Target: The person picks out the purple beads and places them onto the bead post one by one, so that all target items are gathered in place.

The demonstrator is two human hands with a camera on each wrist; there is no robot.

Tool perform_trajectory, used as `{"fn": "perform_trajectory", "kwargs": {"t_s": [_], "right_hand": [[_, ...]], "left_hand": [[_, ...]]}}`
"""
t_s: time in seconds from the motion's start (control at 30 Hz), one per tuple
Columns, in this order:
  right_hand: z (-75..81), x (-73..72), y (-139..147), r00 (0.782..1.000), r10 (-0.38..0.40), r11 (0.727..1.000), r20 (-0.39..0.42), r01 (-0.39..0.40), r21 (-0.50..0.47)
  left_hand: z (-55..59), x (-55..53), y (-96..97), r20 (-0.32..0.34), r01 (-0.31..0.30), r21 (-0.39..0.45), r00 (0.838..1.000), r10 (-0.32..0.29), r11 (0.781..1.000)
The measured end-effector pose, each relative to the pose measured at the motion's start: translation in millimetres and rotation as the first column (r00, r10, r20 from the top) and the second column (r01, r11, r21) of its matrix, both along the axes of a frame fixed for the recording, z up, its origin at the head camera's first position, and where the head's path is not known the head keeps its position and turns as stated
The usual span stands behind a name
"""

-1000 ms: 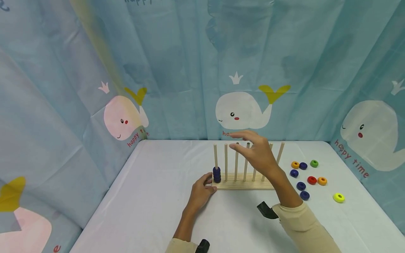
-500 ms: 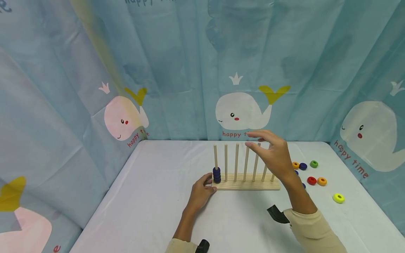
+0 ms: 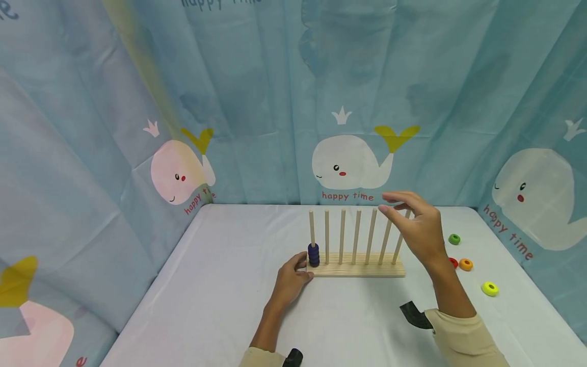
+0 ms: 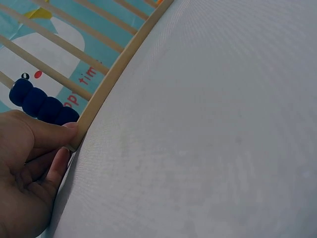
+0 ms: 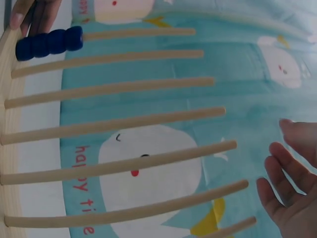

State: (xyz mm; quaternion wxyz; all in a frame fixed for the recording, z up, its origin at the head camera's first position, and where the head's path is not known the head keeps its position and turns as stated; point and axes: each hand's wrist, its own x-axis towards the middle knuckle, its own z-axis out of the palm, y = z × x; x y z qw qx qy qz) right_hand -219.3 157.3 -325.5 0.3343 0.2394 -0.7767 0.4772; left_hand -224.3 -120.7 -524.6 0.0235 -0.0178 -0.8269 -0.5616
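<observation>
Left grip (image 3: pixel 291 279) on wooden peg rack (image 3: pixel 357 272)

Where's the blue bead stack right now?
In the head view, the blue beads sit on the leftmost peg of the wooden rack, right beside the left hand gripping the rack's left end.

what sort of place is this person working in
Probably an indoor play or recording booth: a light-blue whale-print fabric curtain hangs on three sides of a white cloth-covered table, which holds a pale wooden rack with upright pegs.
</observation>
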Motion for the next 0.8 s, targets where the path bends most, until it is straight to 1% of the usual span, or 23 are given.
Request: {"fn": "perform_trajectory", "kwargs": {"t_s": [0.07, 0.23, 0.3, 0.43, 0.5, 0.53, 0.6, 0.7, 0.8], "right_hand": [[-1.4, -0.4, 3.4, 1.0, -0.011, 1.0, -0.006, 0.011, -0.008], [-21.1, -17.5, 22.8, 1.0, -0.014, 1.0, -0.026, 0.013, -0.02], [-26.6, -21.7, 28.2, 0.999, -0.013, 0.999, -0.036, 0.012, -0.031], [-18.4, -10.1, 26.8, 0.997, -0.045, 0.998, -0.058, 0.043, -0.039], [-17.8, -7.1, 28.5, 0.997, -0.065, 0.997, -0.044, 0.063, -0.043], [-19.9, -8.0, 30.5, 0.997, -0.075, 0.996, -0.034, 0.074, -0.049], [-25.6, -11.8, 36.1, 0.996, -0.088, 0.994, -0.006, 0.088, -0.059], [-34.1, -17.5, 44.9, 0.996, -0.086, 0.993, 0.032, 0.089, -0.075], [-39.8, -20.6, 52.5, 0.995, -0.086, 0.993, 0.054, 0.09, -0.077]], "left_hand": [[-0.1, -0.1, 0.2, -0.001, 0.004, 0.006, 1.0, -0.004, 1.0], [0.7, 0.2, 0.5, 0.001, 0.005, 0.009, 1.0, -0.005, 1.0], [0.9, 0.5, 0.2, 0.001, 0.004, 0.008, 1.0, -0.004, 1.0], [0.6, -0.1, 0.3, 0.0, 0.004, 0.008, 1.0, -0.004, 1.0], [0.4, -0.4, 0.3, 0.001, 0.004, 0.006, 1.0, -0.004, 1.0], [0.4, -0.5, 0.3, 0.001, 0.005, 0.005, 1.0, -0.005, 1.0], [0.5, -0.8, 0.5, 0.001, 0.004, 0.003, 1.0, -0.004, 1.0], [0.5, -0.8, 0.2, 0.001, 0.007, 0.005, 1.0, -0.007, 1.0], [-0.5, -1.2, -0.1, -0.002, 0.013, 0.009, 1.0, -0.013, 1.0]]}}
